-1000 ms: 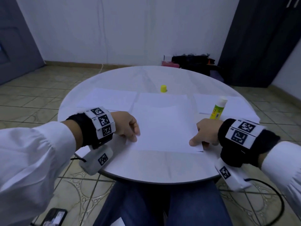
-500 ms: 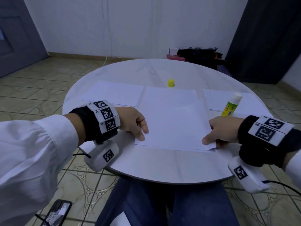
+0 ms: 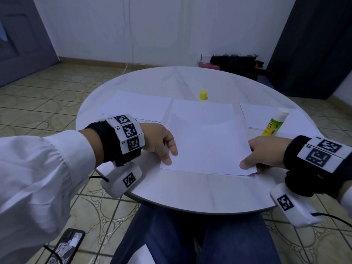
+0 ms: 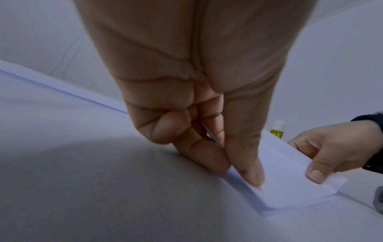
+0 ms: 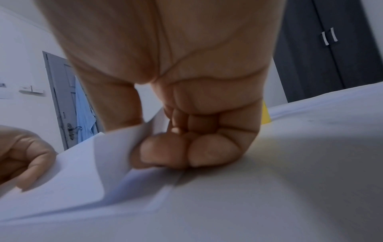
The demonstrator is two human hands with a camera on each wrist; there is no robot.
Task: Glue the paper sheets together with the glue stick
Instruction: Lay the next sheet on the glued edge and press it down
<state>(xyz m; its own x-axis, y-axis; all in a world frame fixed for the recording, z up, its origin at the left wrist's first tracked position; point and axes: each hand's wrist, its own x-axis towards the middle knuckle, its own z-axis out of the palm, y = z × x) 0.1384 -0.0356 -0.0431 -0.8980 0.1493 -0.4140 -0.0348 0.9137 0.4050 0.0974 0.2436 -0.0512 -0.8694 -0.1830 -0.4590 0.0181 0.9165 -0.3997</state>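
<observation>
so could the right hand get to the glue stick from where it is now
Probably yes: the glue stick stands uncapped just beyond the right hand, with nothing between them. But that hand pinches the top sheet, so it must let go first.

glue stick label: red lettering on yellow-green, too blurred to read, left wristband: square coded markers, small tags "L2", "L3" beside them, right wristband: markers, tags illegible

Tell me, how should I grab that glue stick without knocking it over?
The glue stick stands upright and uncapped on the table, white tip up, just beyond the right hand. Best to pinch the yellow-green barrel around its middle, coming from the right side, fingers clear of the sticky tip. It is tall and thin, so a push near the top could tip it.
</observation>
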